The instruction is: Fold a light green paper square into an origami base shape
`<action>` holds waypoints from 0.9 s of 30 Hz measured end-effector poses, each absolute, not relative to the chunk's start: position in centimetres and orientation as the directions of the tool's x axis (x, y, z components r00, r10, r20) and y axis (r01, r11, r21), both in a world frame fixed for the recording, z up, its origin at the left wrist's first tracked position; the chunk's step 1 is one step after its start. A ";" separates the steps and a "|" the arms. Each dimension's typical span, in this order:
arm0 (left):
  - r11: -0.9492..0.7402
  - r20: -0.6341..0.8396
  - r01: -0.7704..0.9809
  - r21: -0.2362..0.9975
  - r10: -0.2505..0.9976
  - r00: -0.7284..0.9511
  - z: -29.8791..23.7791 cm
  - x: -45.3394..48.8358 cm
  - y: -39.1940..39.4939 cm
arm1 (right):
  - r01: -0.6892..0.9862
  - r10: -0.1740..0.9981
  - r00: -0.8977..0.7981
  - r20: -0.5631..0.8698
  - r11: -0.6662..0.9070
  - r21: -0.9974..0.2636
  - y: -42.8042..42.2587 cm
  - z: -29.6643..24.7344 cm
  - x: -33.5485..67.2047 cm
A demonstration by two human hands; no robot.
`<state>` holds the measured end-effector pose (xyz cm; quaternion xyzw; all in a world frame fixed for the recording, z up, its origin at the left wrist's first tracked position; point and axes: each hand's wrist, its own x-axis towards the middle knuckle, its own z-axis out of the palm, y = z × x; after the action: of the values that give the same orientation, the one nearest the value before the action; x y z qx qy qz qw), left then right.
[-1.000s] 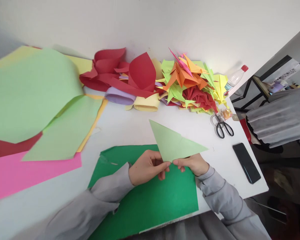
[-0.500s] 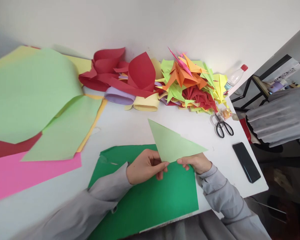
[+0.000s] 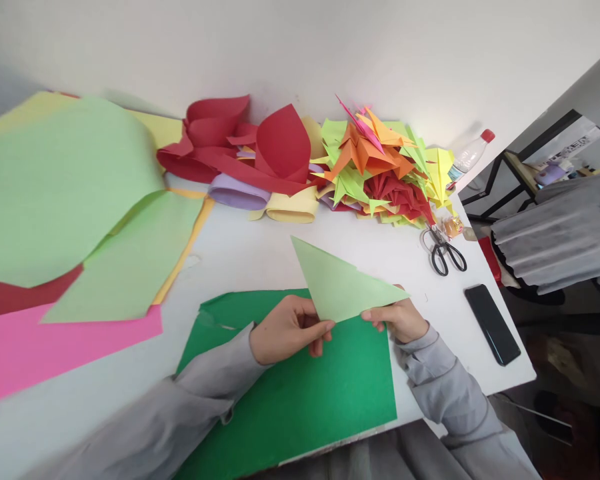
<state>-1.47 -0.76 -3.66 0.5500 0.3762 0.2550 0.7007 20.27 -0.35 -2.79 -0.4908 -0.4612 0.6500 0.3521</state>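
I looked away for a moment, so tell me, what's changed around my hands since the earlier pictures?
Your right hand has slid rightward along the lower edge of the light green paper triangle, away from your left hand. The triangle and left hand, which pinches its bottom corner, have shifted slightly left. Neither hand has let go. The scissors, phone and dark green sheet stayed put.

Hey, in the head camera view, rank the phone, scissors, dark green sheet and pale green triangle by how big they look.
Largest to smallest:
1. Dark green sheet
2. Pale green triangle
3. Phone
4. Scissors, counting the part that shows
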 end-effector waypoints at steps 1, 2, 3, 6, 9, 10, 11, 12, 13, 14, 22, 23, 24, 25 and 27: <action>0.261 -0.243 0.056 0.964 0.772 0.587 -3.6 -1.5 -0.8 | -0.010 0.911 -0.265 -0.315 -0.329 -0.944 -0.4 -2.9 20.3; 0.257 -0.240 0.055 0.965 0.774 0.586 -3.6 -1.5 -0.8 | -0.019 0.911 -0.260 -0.319 -0.335 -0.942 -0.4 -3.1 20.3; 0.255 -0.237 0.053 0.966 0.776 0.585 -3.6 -1.5 -0.8 | -0.030 0.911 -0.257 -0.324 -0.343 -0.939 -0.4 -3.2 20.3; 0.249 -0.233 0.054 0.967 0.778 0.583 -3.8 -1.6 -0.8 | -0.072 0.909 -0.240 -0.340 -0.366 -0.928 -0.3 -3.1 20.2; 0.249 -0.239 0.063 0.966 0.780 0.579 -3.9 -1.7 -0.7 | -0.099 0.913 -0.220 -0.345 -0.373 -0.923 -0.2 -2.7 20.2; 0.250 -0.240 0.063 0.966 0.781 0.577 -4.0 -1.7 -0.7 | -0.102 0.913 -0.218 -0.344 -0.372 -0.923 -0.2 -2.5 20.2; 0.253 -0.242 0.064 0.965 0.780 0.578 -4.0 -1.7 -0.7 | -0.100 0.913 -0.220 -0.343 -0.371 -0.923 -0.1 -2.4 20.2; 0.257 -0.245 0.064 0.964 0.779 0.577 -4.0 -1.8 -0.7 | -0.099 0.912 -0.223 -0.343 -0.372 -0.923 -0.1 -2.3 20.2; 0.261 -0.249 0.063 0.963 0.777 0.578 -4.0 -1.8 -0.6 | -0.097 0.911 -0.227 -0.345 -0.374 -0.923 -0.1 -2.2 20.2; 0.265 -0.252 0.064 0.962 0.776 0.578 -4.0 -1.8 -0.6 | -0.095 0.909 -0.230 -0.349 -0.377 -0.921 -0.1 -2.2 20.2; 0.275 -0.256 0.056 0.960 0.778 0.574 -3.8 -1.9 -0.6 | -0.097 0.896 -0.230 -0.380 -0.410 -0.907 0.0 -2.1 20.9; 0.274 -0.254 0.052 0.960 0.780 0.572 -3.8 -2.0 -0.5 | -0.105 0.897 -0.221 -0.382 -0.411 -0.906 0.0 -2.1 21.0; 0.273 -0.251 0.050 0.961 0.781 0.571 -3.9 -2.0 -0.5 | -0.112 0.899 -0.216 -0.382 -0.411 -0.905 0.1 -2.1 21.1; 0.272 -0.250 0.048 0.961 0.781 0.572 -3.9 -2.1 -0.5 | -0.120 0.900 -0.210 -0.381 -0.411 -0.904 0.1 -2.2 21.3; 0.276 -0.252 0.045 0.960 0.784 0.567 -4.0 -2.2 -0.4 | -0.135 0.901 -0.206 -0.381 -0.411 -0.901 0.2 -2.1 21.5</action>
<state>-2.17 -0.40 -3.95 0.5410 0.3832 0.2636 0.7007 21.52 0.22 -2.15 -0.4998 -0.3835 0.6753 0.3837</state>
